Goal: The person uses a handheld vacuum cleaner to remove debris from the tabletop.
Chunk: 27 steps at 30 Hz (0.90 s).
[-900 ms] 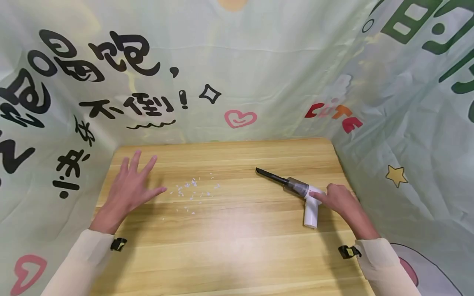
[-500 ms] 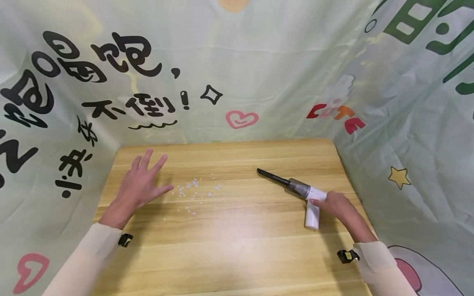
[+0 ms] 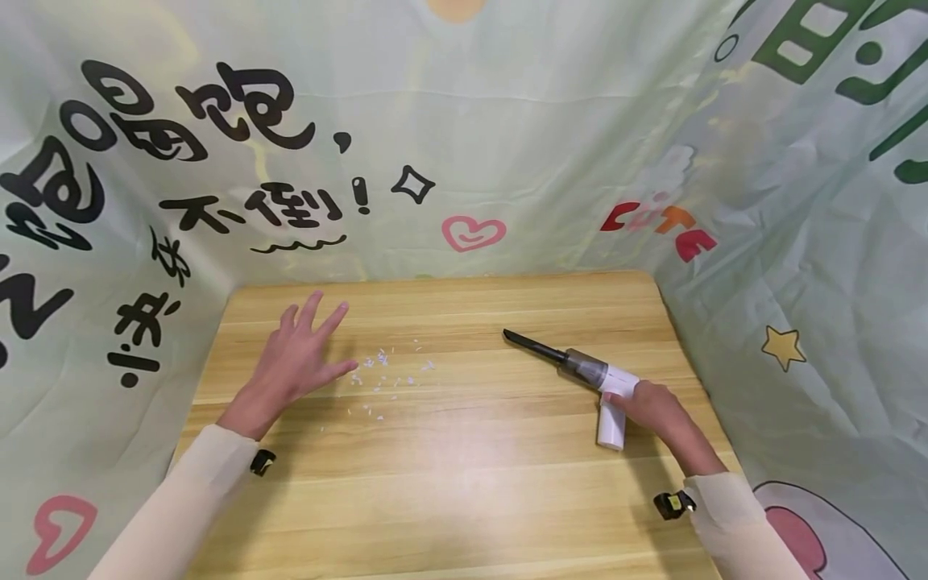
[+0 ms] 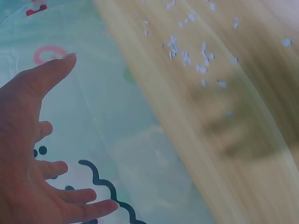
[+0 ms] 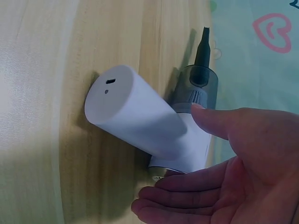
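A handheld vacuum cleaner (image 3: 611,423) lies at the right of the wooden table (image 3: 464,499), with a white body and handle, a smoky clear dust cup (image 3: 583,367) and a long black nozzle (image 3: 535,345) pointing to the far left. My right hand (image 3: 656,403) is at its rear end. In the right wrist view the thumb (image 5: 215,119) lies over the body and the fingers extend beside its rear; whether they touch it I cannot tell. Above the table at the left, my left hand (image 3: 300,358) is spread and holds nothing. Small white paper scraps (image 4: 187,58) lie scattered beside it.
A pale printed cloth (image 3: 507,145) with black characters and hearts hangs behind the table and along both sides. Each wrist carries a small black camera, such as the left one (image 3: 263,461).
My left hand has moved right, its thumb now close to the paper scraps. The right hand has shifted slightly downward at the vacuum cleaner, which stays in place.
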Tool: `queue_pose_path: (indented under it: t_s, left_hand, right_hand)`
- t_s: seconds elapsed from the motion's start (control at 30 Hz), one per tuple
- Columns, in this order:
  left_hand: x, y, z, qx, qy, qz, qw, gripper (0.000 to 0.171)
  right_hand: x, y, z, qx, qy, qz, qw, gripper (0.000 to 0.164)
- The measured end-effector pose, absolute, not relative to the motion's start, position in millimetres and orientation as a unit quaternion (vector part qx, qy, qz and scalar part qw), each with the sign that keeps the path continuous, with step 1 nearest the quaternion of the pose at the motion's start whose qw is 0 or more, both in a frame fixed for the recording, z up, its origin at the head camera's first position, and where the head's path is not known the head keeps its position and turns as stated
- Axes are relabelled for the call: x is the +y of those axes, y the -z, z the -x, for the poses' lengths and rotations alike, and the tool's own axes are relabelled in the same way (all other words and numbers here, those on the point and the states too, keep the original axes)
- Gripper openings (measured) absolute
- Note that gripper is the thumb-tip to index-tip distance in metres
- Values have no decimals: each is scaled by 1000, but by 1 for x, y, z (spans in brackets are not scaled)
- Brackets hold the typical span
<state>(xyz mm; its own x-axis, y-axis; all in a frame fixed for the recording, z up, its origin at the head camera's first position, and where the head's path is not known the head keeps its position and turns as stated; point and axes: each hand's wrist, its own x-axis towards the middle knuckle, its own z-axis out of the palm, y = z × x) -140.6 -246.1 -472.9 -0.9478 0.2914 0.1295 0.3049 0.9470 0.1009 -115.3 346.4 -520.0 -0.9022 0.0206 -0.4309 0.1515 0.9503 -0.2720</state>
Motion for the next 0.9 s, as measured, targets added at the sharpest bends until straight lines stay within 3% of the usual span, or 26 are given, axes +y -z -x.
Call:
queue_pose_path:
  t_s: [0.37, 0.9]
  left_hand:
    - [-222, 476, 148, -981, 72, 174, 39, 100]
    - [-180, 486, 157, -975, 70, 212, 16, 97]
  right_hand:
    - [348, 531, 116, 971, 136, -48, 190, 57]
    - [352, 545, 113, 954, 206, -88, 200, 65]
